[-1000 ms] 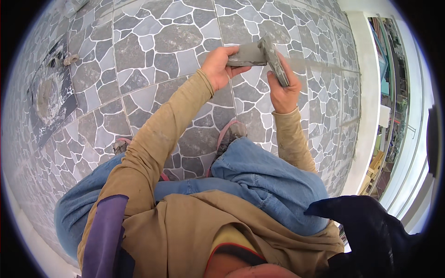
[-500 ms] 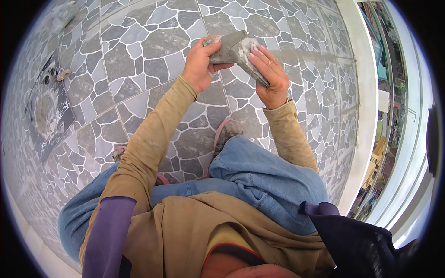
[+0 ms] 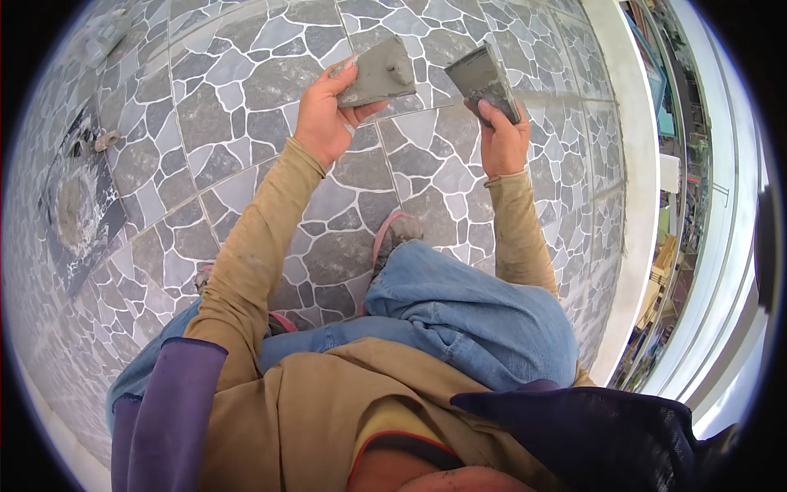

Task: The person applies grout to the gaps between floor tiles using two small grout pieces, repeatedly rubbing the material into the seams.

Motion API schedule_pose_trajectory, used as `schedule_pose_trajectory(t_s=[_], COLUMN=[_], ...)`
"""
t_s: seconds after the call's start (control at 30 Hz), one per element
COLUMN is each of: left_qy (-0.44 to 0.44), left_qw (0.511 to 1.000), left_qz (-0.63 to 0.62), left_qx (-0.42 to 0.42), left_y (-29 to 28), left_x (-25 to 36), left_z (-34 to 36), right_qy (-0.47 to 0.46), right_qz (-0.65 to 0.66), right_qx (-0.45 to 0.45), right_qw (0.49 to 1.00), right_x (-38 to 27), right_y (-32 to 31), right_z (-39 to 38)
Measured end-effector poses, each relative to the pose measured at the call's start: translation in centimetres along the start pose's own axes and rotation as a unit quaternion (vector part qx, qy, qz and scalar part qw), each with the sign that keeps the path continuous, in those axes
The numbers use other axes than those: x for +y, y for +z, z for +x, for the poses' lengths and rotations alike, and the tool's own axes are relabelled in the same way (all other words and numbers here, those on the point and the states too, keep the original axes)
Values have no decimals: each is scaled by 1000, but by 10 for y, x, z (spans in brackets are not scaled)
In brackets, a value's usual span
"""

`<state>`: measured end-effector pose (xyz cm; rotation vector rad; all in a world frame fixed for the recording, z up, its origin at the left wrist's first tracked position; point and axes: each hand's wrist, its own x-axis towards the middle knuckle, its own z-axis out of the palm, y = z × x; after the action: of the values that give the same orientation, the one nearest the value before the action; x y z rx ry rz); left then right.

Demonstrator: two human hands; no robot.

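Observation:
My left hand [image 3: 326, 123] grips a flat grey plate [image 3: 369, 78] by its left side; a lump of wet grey paste sits on its face. In my right hand [image 3: 502, 143] is a smaller, darker flat tool [image 3: 479, 74], tilted, with paste near the fingers. The two pieces are apart, both held above stone-patterned floor tiles [image 3: 270, 82]. Further left, a dark sheet [image 3: 105, 209] lies on the floor with grey mixed paste [image 3: 75, 205] on it and a small cylindrical object [image 3: 106, 140] at its upper edge.
My sandalled foot [image 3: 402, 231] is below my hands. A white raised edge [image 3: 631, 246] runs along the right, with assorted materials and lengths of wood beyond it. A pale, indistinct object [image 3: 106, 41] lies at the upper left.
The two pieces, together half a second ago, are now apart. My left hand has moved up and left; my right has shifted right and turned its tool over the thumb.

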<state>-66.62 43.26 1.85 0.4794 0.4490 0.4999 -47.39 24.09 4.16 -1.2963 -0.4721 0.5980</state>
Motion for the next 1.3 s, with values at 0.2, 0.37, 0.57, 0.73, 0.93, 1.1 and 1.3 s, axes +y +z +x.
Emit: schedule_pose_trajectory(t_s=[0.2, 0.37, 0.57, 0.73, 0.93, 1.1, 1.3], left_qy=[-119, -87, -65, -49, -22, 70, 40], left_qw=[991, 992, 995, 996, 996, 980, 987], left_qz=[-55, -25, 0, -37, 67, 178, 137], left_qx=[-39, -91, -76, -66, -58, -61, -75], left_y=[-4, 9, -6, 1, 17, 7, -8], left_x=[-29, -31, -33, -27, -37, -40, -39], left_z=[0, -4, -9, 0, -5, -8, 0], right_qy=[146, 201, 187, 203, 259, 263, 262], right_qz=[313, 326, 207, 353, 288, 203, 207], right_qx=[-35, -19, 27, -85, -47, -14, 44], right_qw=[938, 923, 960, 909, 921, 943, 942], right_x=[-29, 3, 1, 0, 18, 18, 17], right_y=[38, 25, -1, -15, -1, 3, 11], right_z=[-13, -22, -7, -21, -31, -31, -31])
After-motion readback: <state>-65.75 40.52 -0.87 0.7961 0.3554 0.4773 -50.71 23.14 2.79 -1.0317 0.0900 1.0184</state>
